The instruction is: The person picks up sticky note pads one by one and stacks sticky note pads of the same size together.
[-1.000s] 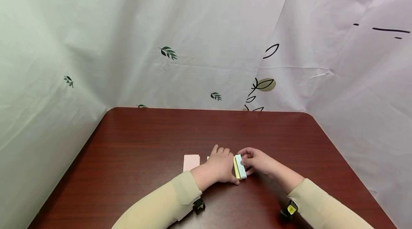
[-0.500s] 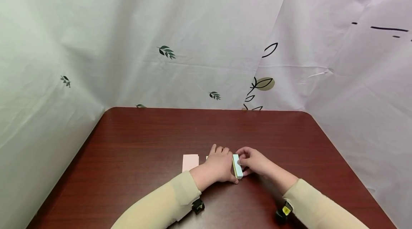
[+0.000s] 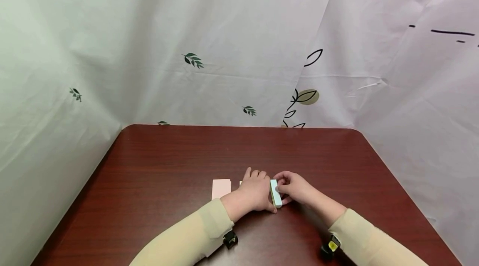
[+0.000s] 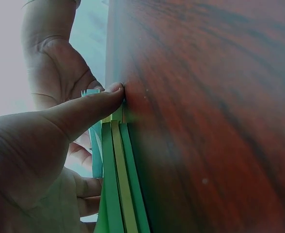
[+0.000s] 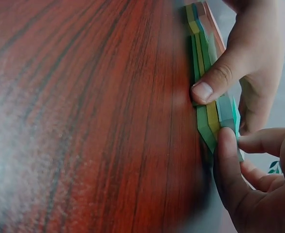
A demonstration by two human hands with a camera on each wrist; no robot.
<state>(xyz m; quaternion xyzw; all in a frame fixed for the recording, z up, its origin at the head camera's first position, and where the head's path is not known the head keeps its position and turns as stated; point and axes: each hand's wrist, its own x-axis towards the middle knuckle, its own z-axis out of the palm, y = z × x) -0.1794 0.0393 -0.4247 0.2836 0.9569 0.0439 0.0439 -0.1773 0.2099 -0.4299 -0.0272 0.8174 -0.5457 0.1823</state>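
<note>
My left hand (image 3: pixel 254 193) lies over a stack of coloured sticky note pads, its thumb along the near side and the other fingers toward the far side. Green layers (image 4: pixel 112 174) with a yellow layer (image 4: pixel 124 184) between them show under that thumb in the left wrist view. My right hand (image 3: pixel 297 187) pinches a narrow light blue pad (image 3: pixel 276 195) between thumb and fingers at the stack's right end. This blue pad sits on top of the yellow layer (image 5: pixel 213 116), nearly lined up with its edge. The left palm hides most of the stack.
A pink pad (image 3: pixel 221 189) lies left of the stack, partly behind the left wrist. Everything rests on a dark red wooden table (image 3: pixel 168 162). White patterned cloth (image 3: pixel 224 41) hangs behind and along both sides of it.
The right hand has shifted slightly left with the light blue pad, which now covers most of the yellow strip seen earlier. The left hand stays on the stack.
</note>
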